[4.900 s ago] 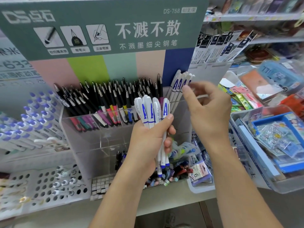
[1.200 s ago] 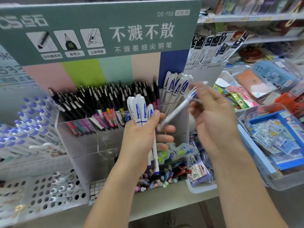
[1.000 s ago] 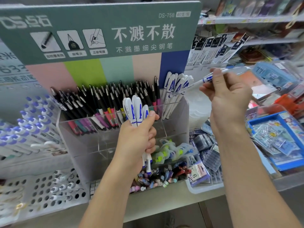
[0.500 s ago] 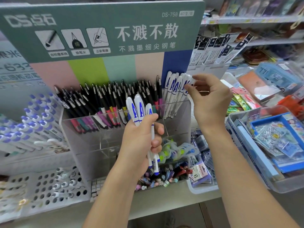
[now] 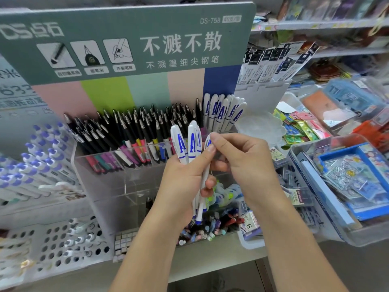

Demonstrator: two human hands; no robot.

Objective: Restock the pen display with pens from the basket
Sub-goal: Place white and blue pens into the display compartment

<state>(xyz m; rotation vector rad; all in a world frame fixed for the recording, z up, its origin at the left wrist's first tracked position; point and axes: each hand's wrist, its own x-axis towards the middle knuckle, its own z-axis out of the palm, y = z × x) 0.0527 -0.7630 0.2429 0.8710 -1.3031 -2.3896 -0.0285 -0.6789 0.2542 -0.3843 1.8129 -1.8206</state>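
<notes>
White pens [image 5: 190, 144] gripped in curled left hand [image 5: 185, 182]; right hand [image 5: 242, 161] fingertips pinch one cap, which should be drawn straight up w/o disturbing the rest, then slotted beside display pens [image 5: 223, 112].

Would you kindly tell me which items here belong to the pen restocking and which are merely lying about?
Part of the job:
- white pens in the left hand
- right hand pinching one
- white pens already in the display
- clear display bin

Lying about:
- black pens
- sticker trays
- perforated rack
</notes>
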